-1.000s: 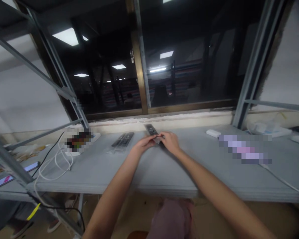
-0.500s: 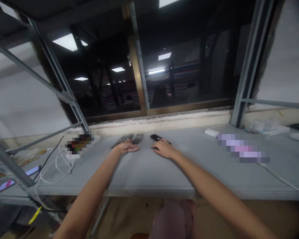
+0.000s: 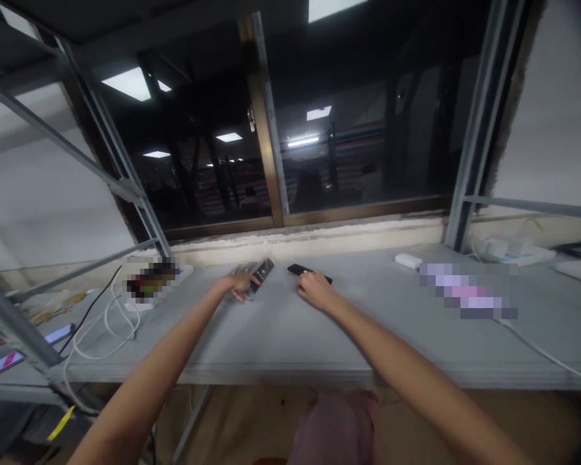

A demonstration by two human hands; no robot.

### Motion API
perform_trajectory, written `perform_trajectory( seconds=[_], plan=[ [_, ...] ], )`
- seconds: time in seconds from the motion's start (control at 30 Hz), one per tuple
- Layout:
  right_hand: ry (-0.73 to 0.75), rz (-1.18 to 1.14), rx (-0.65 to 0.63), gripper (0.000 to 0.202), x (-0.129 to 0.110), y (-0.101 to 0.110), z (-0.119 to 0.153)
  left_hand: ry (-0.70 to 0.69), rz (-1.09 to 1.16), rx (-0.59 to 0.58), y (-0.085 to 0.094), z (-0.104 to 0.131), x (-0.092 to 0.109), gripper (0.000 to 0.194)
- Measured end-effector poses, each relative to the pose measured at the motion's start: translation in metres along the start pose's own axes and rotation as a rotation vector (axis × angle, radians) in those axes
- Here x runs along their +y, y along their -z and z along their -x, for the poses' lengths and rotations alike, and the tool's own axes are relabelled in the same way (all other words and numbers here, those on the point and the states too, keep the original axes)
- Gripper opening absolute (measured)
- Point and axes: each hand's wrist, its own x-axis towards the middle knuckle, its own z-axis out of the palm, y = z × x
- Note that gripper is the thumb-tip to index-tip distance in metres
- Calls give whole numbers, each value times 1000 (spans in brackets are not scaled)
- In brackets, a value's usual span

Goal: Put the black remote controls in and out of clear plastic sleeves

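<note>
My left hand (image 3: 242,285) is at the middle left of the table, its fingers closed around a dark grey remote control (image 3: 265,270) with light buttons. A second remote control (image 3: 243,266) lies close on its left, blurred and partly covered by the hand. To the right, my right hand (image 3: 314,289) has its fingers curled onto a slim black remote control (image 3: 297,268). That remote lies slanted on the table, its far left end sticking out past the fingers. The undersides of both hands are hidden.
The grey table (image 3: 290,342) runs below a dark window. White cables (image 3: 107,323) and a pixelated item stand at the left, near two phones (image 3: 4,363). At the right are a small white box (image 3: 408,261), another pixelated item and a power strip (image 3: 523,250). Metal posts rise on both sides.
My left hand has turned over the remotes, and its fingers have closed; the grey remote now slants more to the right. My right hand's fingers have curled in on the black remote.
</note>
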Motion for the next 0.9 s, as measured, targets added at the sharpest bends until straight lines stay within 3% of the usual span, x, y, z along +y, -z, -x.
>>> perform_trajectory(
  seconds=[0.07, 0.13, 0.2, 0.33, 0.43, 0.5, 0.57, 0.67, 0.73, 0.8, 0.9],
  plan=[
    [-67, -114, 59, 25, 3, 1, -2, 106, 2, -42, 0, 0, 2, 52],
    [-169, -345, 130, 18, 9, 3, -5, 117, 93, -48, 0, 3, 5, 48],
    [-273, -685, 180, 12, 19, 4, -9, 44, 77, 65, 1, 10, 12, 39],
    [-327, -1231, 288, 27, 36, 9, -15, -70, -241, 408, -2, 28, 33, 13],
    [-285, -1390, 479, 28, 37, 20, -15, -135, -457, 435, -20, 38, 51, 24],
    [-222, -1419, 578, 27, 31, 31, -13, -232, -466, 356, -41, 39, 62, 46],
    [-169, -1396, 665, 23, 23, 41, -9, -267, -290, 158, -65, 36, 70, 68],
    [-133, -1331, 772, 19, 17, 52, -5, -239, 30, -163, -94, 26, 79, 84],
    [-140, -1299, 817, 18, 17, 57, -4, -256, 211, -339, -103, 20, 83, 85],
    [-169, -1271, 863, 18, 20, 59, -4, -288, 347, -436, -104, 16, 86, 79],
    [-217, -1256, 949, 20, 28, 62, -4, -353, 495, -413, -100, 21, 89, 62]
  ],
)
